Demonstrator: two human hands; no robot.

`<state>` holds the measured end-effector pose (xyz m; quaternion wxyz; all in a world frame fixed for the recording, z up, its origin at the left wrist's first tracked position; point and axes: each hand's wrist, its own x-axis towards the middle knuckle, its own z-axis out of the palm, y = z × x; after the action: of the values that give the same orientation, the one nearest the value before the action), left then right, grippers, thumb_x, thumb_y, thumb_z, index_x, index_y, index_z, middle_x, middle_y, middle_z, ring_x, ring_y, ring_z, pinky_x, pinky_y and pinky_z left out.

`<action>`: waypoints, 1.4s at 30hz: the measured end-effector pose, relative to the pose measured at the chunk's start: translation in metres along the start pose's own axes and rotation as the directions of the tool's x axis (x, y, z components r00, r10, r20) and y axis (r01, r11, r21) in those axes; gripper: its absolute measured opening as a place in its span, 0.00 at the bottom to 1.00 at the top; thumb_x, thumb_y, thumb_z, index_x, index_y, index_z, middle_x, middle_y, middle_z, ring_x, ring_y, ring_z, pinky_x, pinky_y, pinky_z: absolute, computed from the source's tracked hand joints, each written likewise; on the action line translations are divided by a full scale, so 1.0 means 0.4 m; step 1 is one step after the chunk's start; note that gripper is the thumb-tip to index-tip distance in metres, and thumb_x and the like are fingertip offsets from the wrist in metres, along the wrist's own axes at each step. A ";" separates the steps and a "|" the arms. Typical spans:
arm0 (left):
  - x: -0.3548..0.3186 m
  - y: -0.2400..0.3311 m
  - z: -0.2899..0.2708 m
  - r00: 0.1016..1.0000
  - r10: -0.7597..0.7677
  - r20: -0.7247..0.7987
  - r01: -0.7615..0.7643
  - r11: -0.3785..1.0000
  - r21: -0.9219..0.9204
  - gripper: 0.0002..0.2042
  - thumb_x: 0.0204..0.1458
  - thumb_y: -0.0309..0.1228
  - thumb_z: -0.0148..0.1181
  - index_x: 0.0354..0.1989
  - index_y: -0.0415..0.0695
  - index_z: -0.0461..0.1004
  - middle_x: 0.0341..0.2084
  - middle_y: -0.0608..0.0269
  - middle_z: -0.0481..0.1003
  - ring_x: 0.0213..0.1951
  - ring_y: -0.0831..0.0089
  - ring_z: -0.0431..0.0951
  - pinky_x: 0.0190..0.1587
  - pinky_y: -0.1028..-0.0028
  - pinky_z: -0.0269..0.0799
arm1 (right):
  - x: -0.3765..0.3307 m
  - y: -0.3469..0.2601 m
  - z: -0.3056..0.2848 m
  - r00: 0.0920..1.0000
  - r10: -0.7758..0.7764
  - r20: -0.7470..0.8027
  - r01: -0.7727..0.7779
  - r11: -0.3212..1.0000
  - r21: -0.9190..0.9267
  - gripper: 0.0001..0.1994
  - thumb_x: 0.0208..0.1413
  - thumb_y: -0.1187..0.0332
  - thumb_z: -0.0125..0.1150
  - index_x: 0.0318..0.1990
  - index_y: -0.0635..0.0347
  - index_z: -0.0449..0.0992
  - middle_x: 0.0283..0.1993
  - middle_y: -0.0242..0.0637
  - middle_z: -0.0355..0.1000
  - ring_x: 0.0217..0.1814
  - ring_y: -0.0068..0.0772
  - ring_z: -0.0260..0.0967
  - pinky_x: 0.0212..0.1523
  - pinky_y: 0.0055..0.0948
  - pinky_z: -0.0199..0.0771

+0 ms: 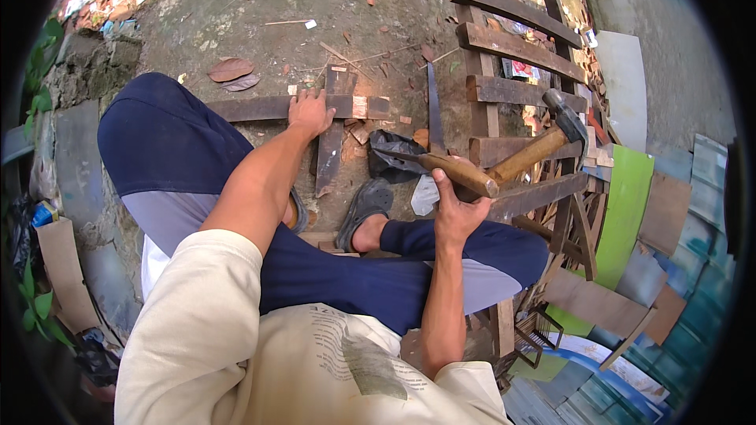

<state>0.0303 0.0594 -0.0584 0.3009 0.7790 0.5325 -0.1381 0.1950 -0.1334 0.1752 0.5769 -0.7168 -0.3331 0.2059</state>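
My left hand (312,114) lies with outstretched fingers on a dark wooden batten (252,109), beside the place where it crosses a second batten (329,159). Pale, freshly cut wood shows near that crossing. My right hand (461,211) is closed around two tools at once. One is a chisel (465,174) with a wooden handle, its dark blade pointing left. The other is a claw hammer (529,156), its metal head up and to the right. How the fingers wrap the handles is partly hidden.
A slatted wooden frame (520,43) stands at the right. A long narrow blade (434,106), possibly a saw, lies beside a black plastic bag (391,142). Wood chips (358,132) and dry leaves (231,69) litter the ground. A green panel (624,212) leans farther right.
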 end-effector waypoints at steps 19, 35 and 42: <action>0.048 -0.041 -0.063 0.936 0.304 0.180 -0.339 0.914 0.224 0.36 0.56 0.51 0.63 0.71 0.52 0.61 0.57 0.50 0.74 0.59 0.52 0.73 0.57 0.53 0.71 | 0.021 -0.007 0.004 0.973 0.134 -0.188 -0.120 0.989 0.082 0.22 0.50 0.76 0.76 0.50 0.69 0.71 0.47 0.41 0.76 0.49 0.30 0.74 0.53 0.29 0.74; 0.080 -0.070 -0.077 0.944 0.306 0.123 -0.326 0.923 0.206 0.26 0.61 0.45 0.54 0.65 0.49 0.65 0.53 0.50 0.76 0.55 0.51 0.77 0.56 0.55 0.73 | 0.020 0.010 -0.012 0.966 0.116 -0.231 -0.102 0.992 0.071 0.21 0.50 0.77 0.76 0.49 0.70 0.73 0.48 0.42 0.76 0.50 0.31 0.74 0.55 0.30 0.73; 0.018 -0.066 -0.050 0.872 0.439 0.218 -0.487 0.824 0.288 0.28 0.58 0.43 0.58 0.66 0.47 0.62 0.41 0.46 0.80 0.42 0.48 0.82 0.46 0.53 0.76 | 0.029 -0.025 0.003 0.984 0.033 -0.173 -0.016 0.995 0.095 0.18 0.50 0.80 0.75 0.47 0.69 0.75 0.48 0.40 0.76 0.49 0.30 0.74 0.53 0.29 0.73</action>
<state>0.0070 0.0839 -0.0552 0.2261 0.9126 0.2728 -0.2042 0.2000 -0.1232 0.1857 0.6343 -0.7084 -0.2624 0.1646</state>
